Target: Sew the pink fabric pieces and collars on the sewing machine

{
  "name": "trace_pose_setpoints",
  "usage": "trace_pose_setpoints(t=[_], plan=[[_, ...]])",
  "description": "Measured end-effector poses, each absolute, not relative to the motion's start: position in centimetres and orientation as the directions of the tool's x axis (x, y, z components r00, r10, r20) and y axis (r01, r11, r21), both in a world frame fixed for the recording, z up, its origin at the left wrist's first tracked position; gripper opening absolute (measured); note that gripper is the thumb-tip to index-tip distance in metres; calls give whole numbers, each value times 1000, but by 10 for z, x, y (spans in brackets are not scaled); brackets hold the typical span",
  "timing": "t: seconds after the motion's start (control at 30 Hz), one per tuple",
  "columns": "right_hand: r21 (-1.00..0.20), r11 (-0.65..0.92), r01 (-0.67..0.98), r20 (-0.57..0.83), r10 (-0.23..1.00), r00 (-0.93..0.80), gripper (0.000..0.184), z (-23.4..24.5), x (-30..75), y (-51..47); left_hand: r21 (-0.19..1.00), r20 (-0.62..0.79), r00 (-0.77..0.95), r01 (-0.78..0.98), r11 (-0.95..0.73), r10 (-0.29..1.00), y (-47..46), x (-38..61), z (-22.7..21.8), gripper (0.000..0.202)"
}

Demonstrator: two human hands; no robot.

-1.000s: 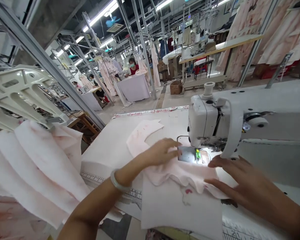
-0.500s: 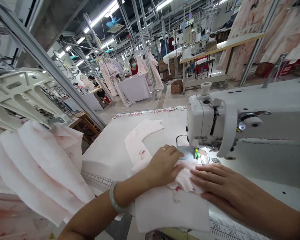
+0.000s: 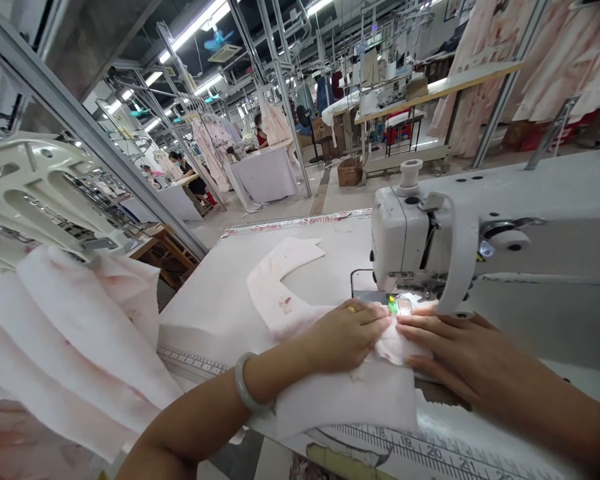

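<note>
Pale pink printed cloth (image 3: 286, 321) rumpled close by the green guide (image 3: 393, 305) under the sewing machine (image 3: 400, 230), a curved length trailing left over the white surface (image 3: 200, 303); cannot tell whether its edge is beneath the machine's foot. Left hand (image 3: 345, 333): grip drawn in, fingers together on cloth, any pinch hidden; right hand (image 3: 460, 347): grip spread loosely, fingers laid over it. Likely risks: uneven hand pressure puckering the bunched part, or fingertips, so near the guide, straying under.
</note>
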State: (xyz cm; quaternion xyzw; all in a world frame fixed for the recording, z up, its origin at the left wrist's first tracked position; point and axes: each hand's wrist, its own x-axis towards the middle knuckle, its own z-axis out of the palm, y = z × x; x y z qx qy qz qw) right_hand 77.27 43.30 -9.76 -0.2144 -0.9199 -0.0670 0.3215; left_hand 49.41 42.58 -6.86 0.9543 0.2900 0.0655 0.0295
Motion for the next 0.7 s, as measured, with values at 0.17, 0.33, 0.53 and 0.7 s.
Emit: trace_pose_setpoints(t=[0.17, 0.33, 0.53, 0.7], plan=[[-45, 893, 448, 605, 381, -699, 34, -101, 776, 435, 141, 131, 814, 550, -823, 566, 430, 494, -66, 44], [-1, 903, 429, 624, 336, -705, 33, -89, 774, 433, 198, 138, 814, 535, -821, 564, 431, 493, -64, 43], [138, 923, 358, 641, 192, -743, 44, -72, 769, 429, 94, 158, 806, 563, -821, 571, 426, 495, -63, 40], [148, 911, 384, 612, 221, -759, 45, -72, 770, 428, -4, 169, 868, 474, -881, 466, 417, 494, -62, 31]])
